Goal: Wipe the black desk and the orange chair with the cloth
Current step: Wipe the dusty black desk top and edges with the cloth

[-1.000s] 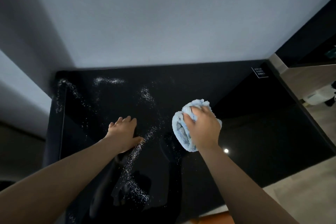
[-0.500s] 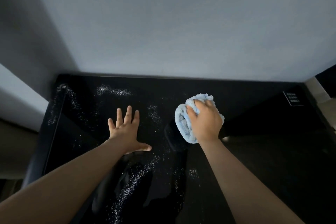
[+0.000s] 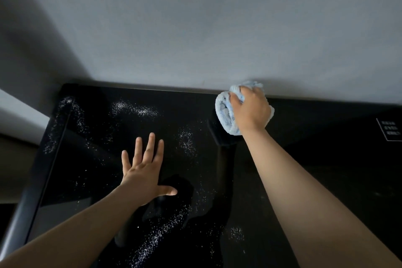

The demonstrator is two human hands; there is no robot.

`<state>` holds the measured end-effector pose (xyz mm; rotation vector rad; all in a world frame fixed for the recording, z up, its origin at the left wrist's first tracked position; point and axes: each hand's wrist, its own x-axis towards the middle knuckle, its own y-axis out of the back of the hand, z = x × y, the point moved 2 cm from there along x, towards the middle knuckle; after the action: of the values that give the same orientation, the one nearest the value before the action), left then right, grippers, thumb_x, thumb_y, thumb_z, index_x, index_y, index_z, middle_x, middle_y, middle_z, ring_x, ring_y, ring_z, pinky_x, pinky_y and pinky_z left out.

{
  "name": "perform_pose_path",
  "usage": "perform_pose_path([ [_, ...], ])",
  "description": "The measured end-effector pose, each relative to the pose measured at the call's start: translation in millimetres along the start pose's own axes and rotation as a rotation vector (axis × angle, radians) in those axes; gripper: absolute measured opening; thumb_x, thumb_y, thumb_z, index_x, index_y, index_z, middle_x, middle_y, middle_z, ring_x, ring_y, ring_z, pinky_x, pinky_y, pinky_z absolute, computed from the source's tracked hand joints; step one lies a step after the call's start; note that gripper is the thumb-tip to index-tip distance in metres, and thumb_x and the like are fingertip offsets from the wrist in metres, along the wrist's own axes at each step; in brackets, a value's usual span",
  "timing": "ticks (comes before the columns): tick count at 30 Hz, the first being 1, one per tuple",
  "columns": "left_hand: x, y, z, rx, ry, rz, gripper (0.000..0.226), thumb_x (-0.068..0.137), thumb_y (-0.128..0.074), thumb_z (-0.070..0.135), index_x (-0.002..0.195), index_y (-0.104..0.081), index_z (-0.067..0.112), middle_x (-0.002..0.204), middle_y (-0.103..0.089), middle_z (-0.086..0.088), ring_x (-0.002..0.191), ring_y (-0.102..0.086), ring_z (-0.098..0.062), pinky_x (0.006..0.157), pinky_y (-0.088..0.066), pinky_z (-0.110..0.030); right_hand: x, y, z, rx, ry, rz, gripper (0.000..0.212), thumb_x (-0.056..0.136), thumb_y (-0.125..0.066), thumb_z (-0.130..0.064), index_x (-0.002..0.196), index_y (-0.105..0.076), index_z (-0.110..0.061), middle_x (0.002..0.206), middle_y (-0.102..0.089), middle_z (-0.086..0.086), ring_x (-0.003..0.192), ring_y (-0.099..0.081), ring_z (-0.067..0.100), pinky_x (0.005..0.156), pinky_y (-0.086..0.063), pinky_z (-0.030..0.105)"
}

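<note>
Light-blue terry cloth (image 3: 226, 113) rolled into thick wad, long axis running far-to-near with slight tilt, open rolled end facing left. Sits on black desk (image 3: 315, 159) at far edge, touching grey wall (image 3: 195, 28), right of centre. Right hand (image 3: 250, 109) on top, fingers curled over far end, gripping cloth; forearm stretched out from near right. Left hand (image 3: 144, 169) flat on desk, palm down, fingers straight and spread, thumb pointing right, holding nothing. White crumbs (image 3: 134, 110) scattered across left half. White-printed label (image 3: 389, 129) at far right.

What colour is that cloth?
Light blue cloth, gripped by the right hand; head view.
</note>
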<state>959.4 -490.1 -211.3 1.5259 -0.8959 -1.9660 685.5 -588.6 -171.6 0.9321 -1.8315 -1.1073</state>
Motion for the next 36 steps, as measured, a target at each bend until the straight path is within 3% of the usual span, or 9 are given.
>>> perform_pose_path([
  [4, 0, 0, -1, -0.002, 0.001, -0.014, 0.136, 0.063, -0.058, 0.081, 0.135, 0.041, 0.022, 0.136, 0.058, 0.001, 0.130, 0.046, -0.030, 0.111, 0.015, -0.058, 16, -17, -3, -0.047, 0.036, -0.040, 0.028, 0.093, -0.054, -0.042, 0.096, -0.069, -0.019, 0.093, -0.063, 0.003, 0.084, -0.057, 0.020, 0.060, -0.035, 0.029],
  [9, 0, 2, 1, -0.008, 0.004, -0.026, 0.135, 0.064, -0.058, 0.080, 0.135, 0.041, 0.023, 0.135, 0.058, 0.002, 0.129, 0.047, -0.030, 0.109, 0.017, -0.058, 17, -31, -5, -0.134, 0.018, -0.172, 0.037, 0.096, -0.048, -0.045, 0.112, -0.063, -0.015, 0.105, -0.061, 0.008, 0.098, -0.056, 0.025, 0.066, -0.037, 0.032],
  [13, -2, 4, 1, -0.018, 0.003, -0.032, 0.134, 0.064, -0.058, 0.079, 0.135, 0.041, 0.023, 0.135, 0.058, 0.002, 0.129, 0.047, -0.030, 0.108, 0.018, -0.058, 14, -27, -5, -0.153, 0.040, -0.204, 0.035, 0.096, -0.049, -0.043, 0.109, -0.064, -0.014, 0.101, -0.062, 0.007, 0.097, -0.056, 0.024, 0.065, -0.036, 0.033],
  [36, -3, 5, 1, 0.017, -0.002, -0.034, 0.134, 0.064, -0.055, 0.082, 0.141, 0.036, 0.023, 0.139, 0.054, -0.001, 0.133, 0.042, -0.032, 0.111, 0.013, -0.059, -77, -2, 21, -0.225, 0.041, -0.146, 0.033, 0.092, -0.054, -0.046, 0.108, -0.066, -0.020, 0.102, -0.061, 0.006, 0.090, -0.057, 0.022, 0.060, -0.036, 0.028],
])
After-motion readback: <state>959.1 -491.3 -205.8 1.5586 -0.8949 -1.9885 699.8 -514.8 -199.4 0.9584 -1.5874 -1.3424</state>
